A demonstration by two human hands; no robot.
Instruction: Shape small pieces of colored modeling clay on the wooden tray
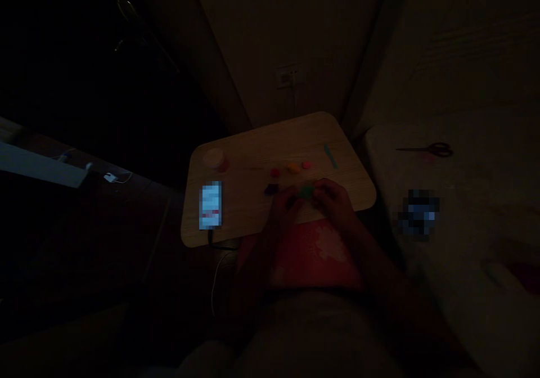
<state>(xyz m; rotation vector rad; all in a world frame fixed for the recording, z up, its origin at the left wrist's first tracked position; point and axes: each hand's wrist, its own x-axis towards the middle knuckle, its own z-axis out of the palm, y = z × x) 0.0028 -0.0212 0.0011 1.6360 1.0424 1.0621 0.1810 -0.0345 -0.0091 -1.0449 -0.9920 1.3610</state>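
Note:
In dim light, a small green lump of what looks like modelling clay (306, 192) is held between both hands over the near edge of the small table. My left hand (285, 205) grips its left side with fingers bent. From the other side, my right hand (334, 199) pinches it with thumb and fingers. Just beyond the hands lie a dark lump (271, 189), a red lump (275, 172), an orange lump (293, 167) and a pink lump (306, 165). A teal flat strip-like tool (331, 157) rests farther right. Fine detail is lost in the dark.
The wooden table (248, 142) bears a lit phone (210, 205) and a pale round tub (216, 160) at left. Scissors (426, 150) lie on the light surface at right. A red patterned cloth or cushion (304, 260) is below the table edge. A wall socket (289, 76) is behind.

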